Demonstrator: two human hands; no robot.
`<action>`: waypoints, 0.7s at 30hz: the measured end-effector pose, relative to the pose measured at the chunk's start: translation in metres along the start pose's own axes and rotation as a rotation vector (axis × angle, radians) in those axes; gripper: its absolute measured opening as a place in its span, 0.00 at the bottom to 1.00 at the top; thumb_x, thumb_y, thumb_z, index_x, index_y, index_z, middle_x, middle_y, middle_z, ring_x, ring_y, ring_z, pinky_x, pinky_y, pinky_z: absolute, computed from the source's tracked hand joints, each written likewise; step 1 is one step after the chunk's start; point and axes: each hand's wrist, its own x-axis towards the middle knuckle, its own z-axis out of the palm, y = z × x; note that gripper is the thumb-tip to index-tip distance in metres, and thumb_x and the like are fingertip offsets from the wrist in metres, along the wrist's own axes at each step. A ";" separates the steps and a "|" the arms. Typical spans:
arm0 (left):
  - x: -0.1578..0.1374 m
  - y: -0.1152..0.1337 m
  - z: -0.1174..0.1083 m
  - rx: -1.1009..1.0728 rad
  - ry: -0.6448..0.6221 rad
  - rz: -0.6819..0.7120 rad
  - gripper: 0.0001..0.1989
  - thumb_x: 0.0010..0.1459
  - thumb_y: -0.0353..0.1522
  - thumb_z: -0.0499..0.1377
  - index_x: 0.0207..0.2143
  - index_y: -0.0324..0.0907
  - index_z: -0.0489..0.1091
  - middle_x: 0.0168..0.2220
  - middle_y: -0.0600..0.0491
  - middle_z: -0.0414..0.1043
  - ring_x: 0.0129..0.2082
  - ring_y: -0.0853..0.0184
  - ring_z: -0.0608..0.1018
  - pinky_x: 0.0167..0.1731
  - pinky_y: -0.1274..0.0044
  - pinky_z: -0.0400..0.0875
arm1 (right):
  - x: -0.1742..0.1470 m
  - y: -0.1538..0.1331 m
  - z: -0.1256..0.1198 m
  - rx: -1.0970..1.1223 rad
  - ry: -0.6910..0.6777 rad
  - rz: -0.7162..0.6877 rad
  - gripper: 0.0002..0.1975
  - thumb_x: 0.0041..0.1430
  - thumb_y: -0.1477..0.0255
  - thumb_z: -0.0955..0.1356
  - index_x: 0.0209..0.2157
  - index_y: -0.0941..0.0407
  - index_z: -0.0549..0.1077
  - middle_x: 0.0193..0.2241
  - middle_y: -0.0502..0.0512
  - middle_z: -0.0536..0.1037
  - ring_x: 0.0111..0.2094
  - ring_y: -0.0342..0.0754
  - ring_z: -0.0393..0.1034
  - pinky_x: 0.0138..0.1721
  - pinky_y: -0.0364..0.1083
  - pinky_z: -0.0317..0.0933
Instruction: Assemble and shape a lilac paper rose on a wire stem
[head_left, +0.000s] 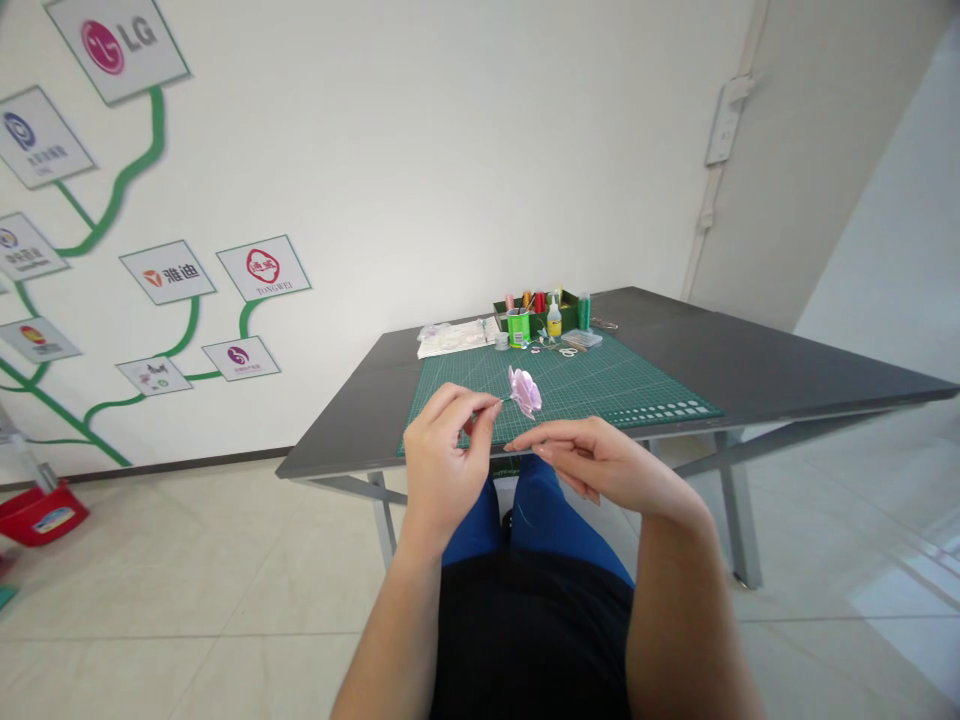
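My left hand (452, 440) pinches the thin stem of a pale lilac artificial flower (525, 392) between thumb and fingertips. The bloom points to the right, held above the front part of a green cutting mat (457, 385). Just below and right of the flower is my right hand (592, 458), palm turned down, with its index finger stretched out to the left and its thumb close beneath. I make out nothing in its fingers, and it looks apart from the bloom.
On the dark table (352, 405), a green box (574, 312) holds thread spools behind a bright green can (518, 328) and a yellow-labelled glue bottle (554, 318). Small scissors (569, 352) lie in front; white sheets (454, 338) lie at the back left. A red bucket (41, 512) stands on the floor.
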 end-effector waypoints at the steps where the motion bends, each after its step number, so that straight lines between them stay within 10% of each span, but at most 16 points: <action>1: 0.001 -0.001 0.001 0.001 -0.002 0.002 0.06 0.67 0.25 0.63 0.36 0.40 0.79 0.33 0.54 0.76 0.28 0.74 0.73 0.32 0.81 0.70 | -0.002 0.000 -0.001 0.006 -0.014 -0.012 0.18 0.73 0.68 0.63 0.52 0.60 0.81 0.15 0.42 0.63 0.16 0.39 0.57 0.20 0.39 0.50; 21: 0.000 -0.009 0.003 0.085 -0.081 0.135 0.07 0.69 0.26 0.61 0.38 0.41 0.79 0.35 0.53 0.78 0.31 0.71 0.77 0.32 0.79 0.68 | -0.021 -0.014 -0.005 0.264 -0.015 -0.313 0.15 0.72 0.67 0.70 0.51 0.60 0.84 0.15 0.45 0.69 0.12 0.36 0.58 0.14 0.36 0.50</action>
